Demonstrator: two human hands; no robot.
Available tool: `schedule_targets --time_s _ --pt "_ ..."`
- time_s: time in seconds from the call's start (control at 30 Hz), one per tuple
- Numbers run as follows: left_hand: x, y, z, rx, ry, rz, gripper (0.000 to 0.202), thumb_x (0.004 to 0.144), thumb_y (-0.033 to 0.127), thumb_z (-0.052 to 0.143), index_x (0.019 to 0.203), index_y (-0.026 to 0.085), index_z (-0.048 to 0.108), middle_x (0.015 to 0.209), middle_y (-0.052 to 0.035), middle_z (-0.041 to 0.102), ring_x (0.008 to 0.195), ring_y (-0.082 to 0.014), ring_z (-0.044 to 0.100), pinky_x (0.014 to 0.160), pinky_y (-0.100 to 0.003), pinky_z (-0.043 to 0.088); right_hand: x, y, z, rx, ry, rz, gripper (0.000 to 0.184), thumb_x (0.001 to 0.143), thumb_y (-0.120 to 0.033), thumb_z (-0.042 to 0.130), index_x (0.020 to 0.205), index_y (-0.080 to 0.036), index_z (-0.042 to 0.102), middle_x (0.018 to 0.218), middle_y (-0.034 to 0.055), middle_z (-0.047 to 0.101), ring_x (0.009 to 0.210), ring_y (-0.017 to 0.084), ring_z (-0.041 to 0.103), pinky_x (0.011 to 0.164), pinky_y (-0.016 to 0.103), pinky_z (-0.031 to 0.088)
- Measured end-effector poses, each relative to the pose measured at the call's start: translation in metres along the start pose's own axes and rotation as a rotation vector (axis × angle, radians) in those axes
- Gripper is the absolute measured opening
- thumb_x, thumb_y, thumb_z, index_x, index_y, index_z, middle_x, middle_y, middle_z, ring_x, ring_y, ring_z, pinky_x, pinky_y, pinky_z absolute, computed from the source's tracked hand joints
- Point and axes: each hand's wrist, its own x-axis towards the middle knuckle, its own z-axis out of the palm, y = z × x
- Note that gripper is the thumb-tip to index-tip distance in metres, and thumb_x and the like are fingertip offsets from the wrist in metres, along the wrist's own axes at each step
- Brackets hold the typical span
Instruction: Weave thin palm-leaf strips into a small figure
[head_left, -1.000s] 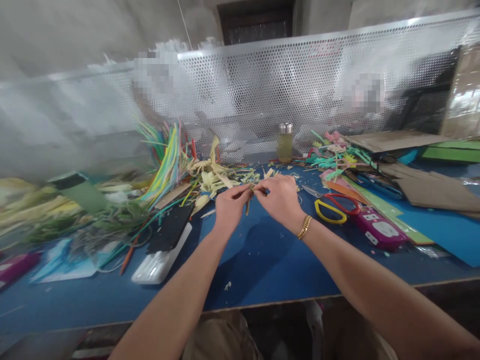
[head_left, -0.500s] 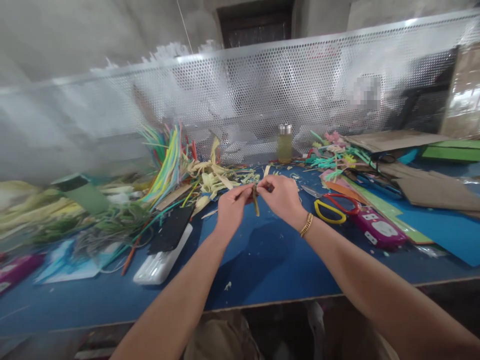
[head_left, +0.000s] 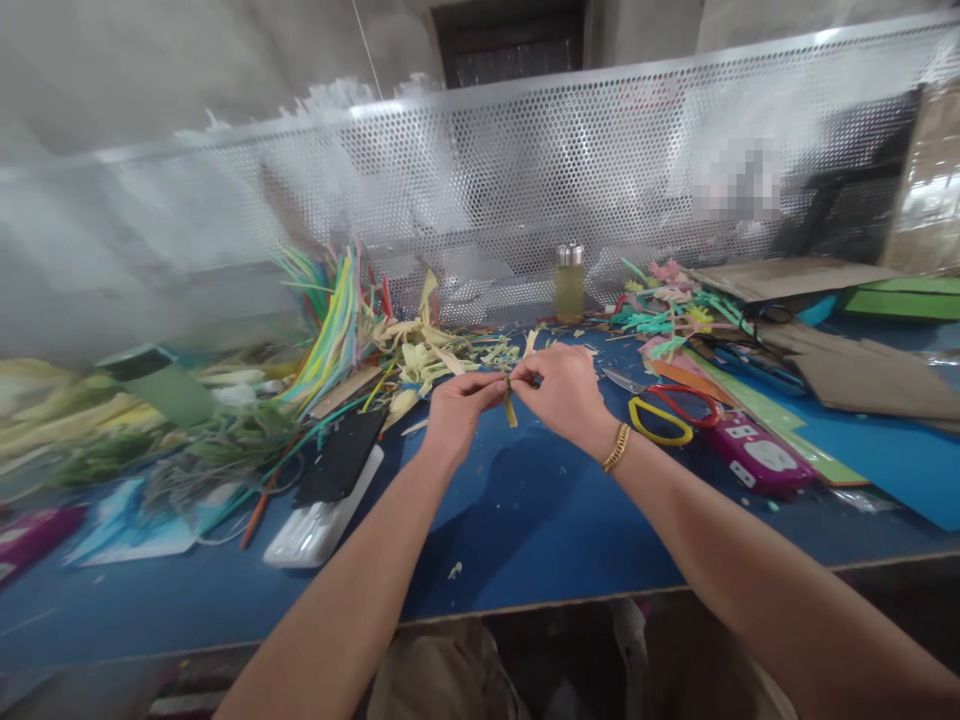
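Your left hand (head_left: 456, 408) grasps the strip (head_left: 511, 412) in a pinch between thumb and fingers. Your right hand (head_left: 561, 390) pinches the same strip from the opposite side, with its fingertips close against those of the left. The strip is located between the two hands, at the fingertips; its yellowish lower end hangs free below the grip, over the table (head_left: 540, 550). The upper part is hidden by your fingers. A bracelet (head_left: 616, 448) encircles your right wrist.

Just beyond your left hand, the pale scraps (head_left: 424, 360) lie in a loose pile. Left of that hand, the black phone (head_left: 341, 455) overlaps a white case (head_left: 322, 530). To the right of your right hand, the scissors (head_left: 646, 395) lie near a purple case (head_left: 757, 455). Farther out, the bottle (head_left: 570, 290) stands upright in front of the perforated screen (head_left: 525, 180). Cardboard (head_left: 877, 370) lies at far right.
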Motion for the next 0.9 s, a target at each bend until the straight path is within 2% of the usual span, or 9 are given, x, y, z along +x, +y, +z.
schedule_targets --time_s 0.17,0.37,0.5,0.6,0.77,0.9 --pt "0.0024 0.0009 -0.0056 0.042 -0.077 -0.028 0.030 0.057 0.031 0.085 0.081 0.016 0.077 0.083 -0.0075 0.073 0.076 -0.0168 0.064 0.076 -0.031 0.052 -0.0003 0.0010 0.0007 0.001 -0.016 -0.018 0.009 0.076 -0.023 0.066 0.067 -0.023 0.067 0.069 -0.0003 0.068 0.078 0.019 0.056 0.080 0.035 0.030" --pt "0.0032 -0.0014 -0.0063 -0.001 -0.069 -0.052 0.031 0.057 0.031 0.085 0.083 0.016 0.077 0.084 -0.0065 0.073 0.076 -0.0157 0.064 0.077 -0.031 0.051 0.0019 0.0054 -0.0005 0.082 -0.017 0.029 0.008 0.075 -0.026 0.071 0.072 -0.022 0.065 0.068 -0.0023 0.067 0.070 0.015 0.056 0.076 0.031 0.032" --pt "0.0049 -0.0039 -0.0048 -0.097 -0.035 -0.054 0.028 0.058 0.028 0.084 0.083 0.017 0.077 0.084 -0.0051 0.073 0.076 -0.0139 0.064 0.078 -0.029 0.051 0.0031 0.0063 -0.0032 0.063 -0.041 -0.046 0.003 0.080 -0.026 0.067 0.078 -0.026 0.070 0.079 -0.0026 0.071 0.083 0.018 0.058 0.084 0.034 0.030" --pt "0.0063 -0.0052 -0.0057 -0.132 -0.027 -0.070 0.027 0.057 0.025 0.084 0.082 0.017 0.076 0.081 -0.0043 0.073 0.073 -0.0124 0.063 0.077 -0.028 0.051 0.0034 0.0070 -0.0036 0.063 -0.053 -0.082 0.009 0.082 -0.023 0.064 0.081 -0.029 0.071 0.085 -0.0033 0.073 0.087 0.018 0.058 0.088 0.037 0.028" --pt "0.0047 -0.0050 -0.0073 -0.087 -0.089 -0.069 0.028 0.060 0.025 0.083 0.086 0.016 0.076 0.086 -0.0057 0.073 0.078 -0.0136 0.064 0.079 -0.029 0.051 0.0025 0.0051 -0.0017 0.123 -0.004 -0.030 0.003 0.077 -0.021 0.067 0.079 -0.023 0.067 0.078 -0.0016 0.071 0.081 0.017 0.060 0.089 0.036 0.030" --pt "0.0025 -0.0048 -0.0050 -0.052 -0.108 -0.053 0.028 0.062 0.027 0.082 0.086 0.016 0.076 0.086 -0.0058 0.073 0.077 -0.0134 0.064 0.081 -0.029 0.050 0.0011 0.0014 -0.0005 0.131 0.017 -0.029 0.007 0.074 -0.016 0.066 0.078 -0.021 0.062 0.075 -0.0014 0.070 0.078 0.017 0.061 0.088 0.035 0.031"
